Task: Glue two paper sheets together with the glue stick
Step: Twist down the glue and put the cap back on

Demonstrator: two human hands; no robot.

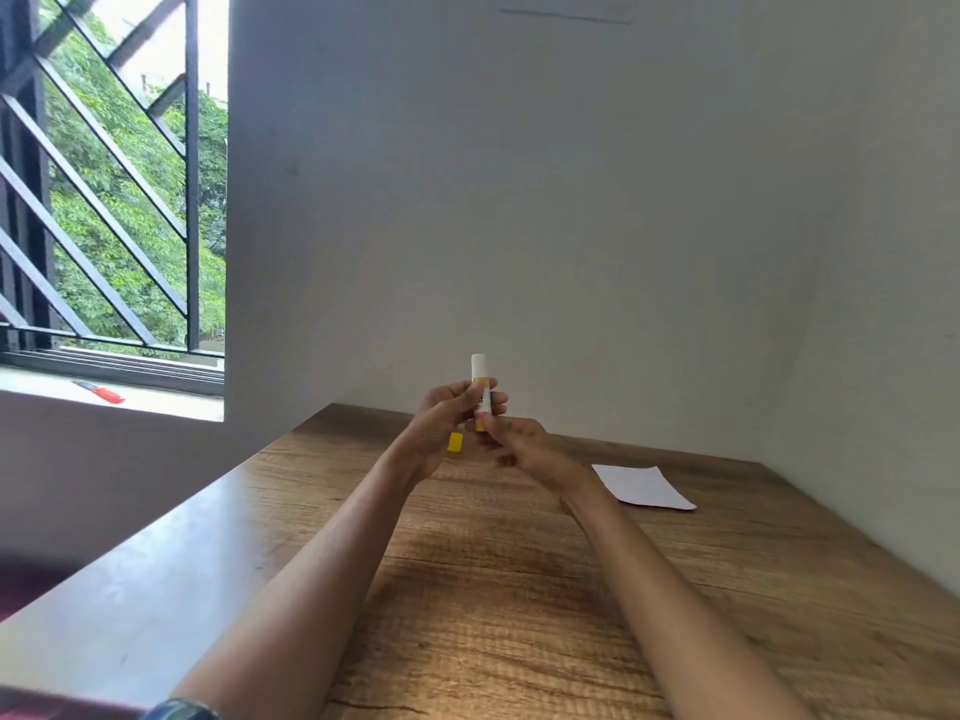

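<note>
I hold a glue stick (480,379) upright above the far part of the wooden table (519,589). Its white glue end points up and its body is yellow and white. My left hand (449,415) grips the stick's middle. My right hand (511,441) pinches its yellow base from below. The yellow cap (455,442) shows just under my left hand; whether it rests on the table or is held, I cannot tell. White paper (643,486) lies flat on the table to the right of my hands. It looks like a single sheet from here.
A plain wall rises right behind the table's far and right edges. A barred window stands at the left, with a red object (104,393) on its sill. A watch sits on my left wrist at the bottom edge.
</note>
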